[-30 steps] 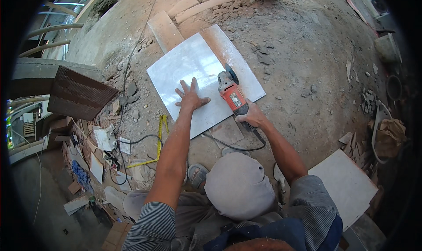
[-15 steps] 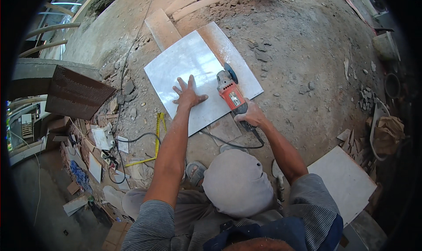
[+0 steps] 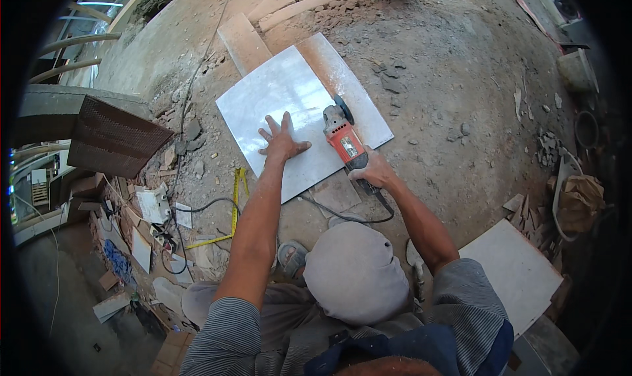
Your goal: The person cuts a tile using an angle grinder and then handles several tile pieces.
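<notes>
My right hand (image 3: pixel 375 170) is wrapped round the rear of a red and grey angle grinder (image 3: pixel 343 142). Its dark disc (image 3: pixel 343 110) stands on edge along the right side of a glossy white tile (image 3: pixel 250 109). My left hand (image 3: pixel 282 142) lies with fingers spread on that tile, left of the grinder. The glossy tile lies over a paler, dusty tile (image 3: pixel 365 106), whose strip shows on the right. Whether the disc touches either tile I cannot tell. The grinder's black cord (image 3: pixel 359 219) loops back below the tiles.
A yellow folding rule or tape (image 3: pixel 235 208) lies left of my left forearm. Broken tiles, rubble and an electrical box (image 3: pixel 155 205) clutter the left. A brown perforated panel (image 3: pixel 118 139) stands beyond. Another pale tile (image 3: pixel 513 274) lies at right, with a paper bag (image 3: pixel 580 201) past it.
The grinder and my right hand have shifted very slightly to the left and away along the tile's edge. My left hand has stayed in place.
</notes>
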Demonstrator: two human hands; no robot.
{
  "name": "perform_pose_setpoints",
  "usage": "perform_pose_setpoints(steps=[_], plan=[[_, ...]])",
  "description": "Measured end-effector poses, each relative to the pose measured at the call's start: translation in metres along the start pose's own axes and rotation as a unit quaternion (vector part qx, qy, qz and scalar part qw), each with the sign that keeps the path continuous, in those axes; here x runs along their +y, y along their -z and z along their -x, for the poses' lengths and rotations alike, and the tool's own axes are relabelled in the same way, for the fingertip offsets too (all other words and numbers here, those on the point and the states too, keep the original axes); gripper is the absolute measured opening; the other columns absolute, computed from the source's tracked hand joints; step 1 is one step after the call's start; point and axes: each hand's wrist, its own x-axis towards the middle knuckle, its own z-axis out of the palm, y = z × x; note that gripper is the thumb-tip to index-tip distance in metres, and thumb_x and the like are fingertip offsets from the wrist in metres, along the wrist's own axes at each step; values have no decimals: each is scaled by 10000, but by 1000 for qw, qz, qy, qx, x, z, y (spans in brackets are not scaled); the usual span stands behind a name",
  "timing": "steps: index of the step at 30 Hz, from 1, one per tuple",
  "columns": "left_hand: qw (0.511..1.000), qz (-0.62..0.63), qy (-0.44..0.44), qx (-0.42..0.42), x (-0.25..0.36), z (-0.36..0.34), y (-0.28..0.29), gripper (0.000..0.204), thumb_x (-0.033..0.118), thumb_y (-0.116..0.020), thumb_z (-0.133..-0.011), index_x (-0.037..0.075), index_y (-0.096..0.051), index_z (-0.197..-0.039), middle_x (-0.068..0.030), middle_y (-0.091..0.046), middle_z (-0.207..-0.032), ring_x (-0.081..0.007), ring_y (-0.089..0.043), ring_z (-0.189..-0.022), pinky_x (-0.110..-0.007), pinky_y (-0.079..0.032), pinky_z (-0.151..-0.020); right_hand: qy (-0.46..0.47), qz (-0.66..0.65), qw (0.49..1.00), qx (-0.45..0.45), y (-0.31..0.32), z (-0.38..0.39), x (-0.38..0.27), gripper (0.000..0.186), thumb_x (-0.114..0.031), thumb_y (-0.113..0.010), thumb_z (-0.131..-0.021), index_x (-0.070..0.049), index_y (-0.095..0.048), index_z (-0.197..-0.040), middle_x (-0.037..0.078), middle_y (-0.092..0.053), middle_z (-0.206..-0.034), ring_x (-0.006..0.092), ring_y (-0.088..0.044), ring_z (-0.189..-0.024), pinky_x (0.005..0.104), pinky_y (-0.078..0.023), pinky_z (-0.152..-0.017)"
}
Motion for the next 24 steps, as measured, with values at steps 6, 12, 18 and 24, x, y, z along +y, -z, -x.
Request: perform_pose_setpoints(steps=[6,12,18,24], plan=[[1000,-5,-6,13,-2,-3,0,1177,474,-835,-611,336,-84,-1507,-156,102,-1575,-523,21,-1402,-778,-223,-982,14,-2,1000,-14,2,29,12,754,-280,-782,-558,28,-536,-1200,213,-657,-1004,326,-632,-923,361,-488,-842],[1000,-6,-1,5,1,-1,1,1153,470,-830,-625,345,-95,-1504,-143,127,-1574,-485,33,-1418,-759,-208,-1006,-1,-2,1000,-8,3,17,7,733,-284,-785,-564,22,-549,-1187,209,-659,-1003,323,-633,-926,361,-488,-846],[1000,-7,-1,9,0,-3,-2,1156,487,-828,-619,351,-96,-1503,-140,123,-1574,-483,28,-1419,-764,-212,-1000,3,4,1000,-4,0,13,10,751,-281,-786,-560,25,-540,-1200,213,-652,-1032,321,-627,-941,357,-484,-855],[1000,-2,-5,18,-6,-5,-3,1157,483,-833,-615,354,-101,-1501,-139,125,-1574,-482,27,-1419,-769,-213,-994,5,-3,1000,-6,3,49,14,750,-274,-782,-561,19,-538,-1207,208,-648,-1041,324,-625,-940,359,-482,-864]])
